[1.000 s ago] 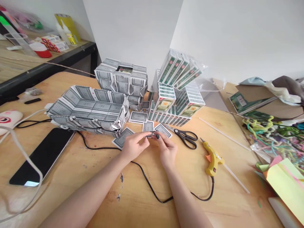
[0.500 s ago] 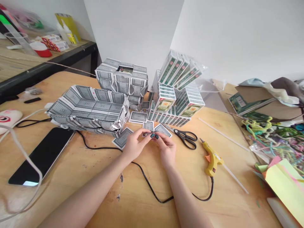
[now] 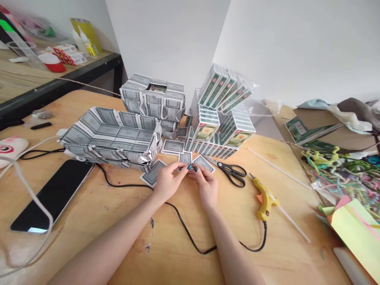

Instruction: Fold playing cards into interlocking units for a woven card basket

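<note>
My left hand [image 3: 168, 182] and my right hand [image 3: 208, 187] meet in the middle of the table, thumbs and fingertips pinched together. Between them is something small that the fingers mostly hide; I cannot make out what it is. Several playing cards lie face down just beyond, among them one card [image 3: 152, 174] beside my left hand and another card [image 3: 205, 161] behind my right fingers. An open box built of folded playing cards [image 3: 103, 154] stands to the left. Behind it is a taller card-built piece [image 3: 152, 101] with a rectangular opening on top.
Boxed card decks [image 3: 208, 126] are stacked at the back. Right of my hands lie black scissors [image 3: 233, 172] and a yellow glue gun [image 3: 265, 200], its black cord [image 3: 187, 233] running under my forearms. A phone [image 3: 55, 194] lies left; pipe cleaners [image 3: 347, 174] are heaped at the right.
My hands stay in nearly the same place. The fingertips have shifted slightly, and the small thing between them shows less than before.
</note>
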`<state>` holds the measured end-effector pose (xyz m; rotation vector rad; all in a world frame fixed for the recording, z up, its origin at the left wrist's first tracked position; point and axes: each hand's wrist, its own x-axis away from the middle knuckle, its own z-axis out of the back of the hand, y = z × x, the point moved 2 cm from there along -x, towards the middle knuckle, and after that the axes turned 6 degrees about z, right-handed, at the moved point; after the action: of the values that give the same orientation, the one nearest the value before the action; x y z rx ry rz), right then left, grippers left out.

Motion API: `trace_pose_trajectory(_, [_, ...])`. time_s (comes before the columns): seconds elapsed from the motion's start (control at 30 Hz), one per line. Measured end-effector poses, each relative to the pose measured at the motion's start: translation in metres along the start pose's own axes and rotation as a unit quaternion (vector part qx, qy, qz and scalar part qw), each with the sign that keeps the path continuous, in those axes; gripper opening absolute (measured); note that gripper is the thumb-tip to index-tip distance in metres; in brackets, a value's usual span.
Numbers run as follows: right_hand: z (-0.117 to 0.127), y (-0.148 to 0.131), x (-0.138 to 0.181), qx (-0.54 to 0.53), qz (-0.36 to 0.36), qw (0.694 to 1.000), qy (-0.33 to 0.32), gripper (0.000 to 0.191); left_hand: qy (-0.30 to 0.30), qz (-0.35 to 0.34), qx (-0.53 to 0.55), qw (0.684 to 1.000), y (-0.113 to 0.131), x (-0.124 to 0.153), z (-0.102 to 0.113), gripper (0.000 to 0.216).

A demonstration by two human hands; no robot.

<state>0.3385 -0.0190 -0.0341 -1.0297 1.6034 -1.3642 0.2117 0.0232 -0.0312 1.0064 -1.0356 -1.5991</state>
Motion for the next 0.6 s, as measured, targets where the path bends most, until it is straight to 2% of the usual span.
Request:
trace_pose_trajectory(0.13, [0.002,-0.003,0.001,0.009,0.000,1.000,0.023,0.023,0.004,-0.014,-0.017,1.000,0.005,0.002,0.002,0.019])
trace_pose_trajectory(0.27, [0.005,-0.001,0.000,-0.065,-0.021,0.996,0.050,0.022,-0.002,-0.027,-0.025,0.999,0.010,0.003,0.003,0.020])
trace_pose_trajectory(0.4, [0.007,0.003,-0.003,-0.135,-0.048,0.987,0.071,0.024,-0.019,0.013,-0.028,0.999,0.010,0.003,0.001,0.022])
trace_pose_trajectory(0.6, [0.007,0.005,-0.004,-0.138,-0.056,0.984,0.097,0.021,-0.026,0.072,0.035,0.996,0.000,0.003,-0.004,0.014])
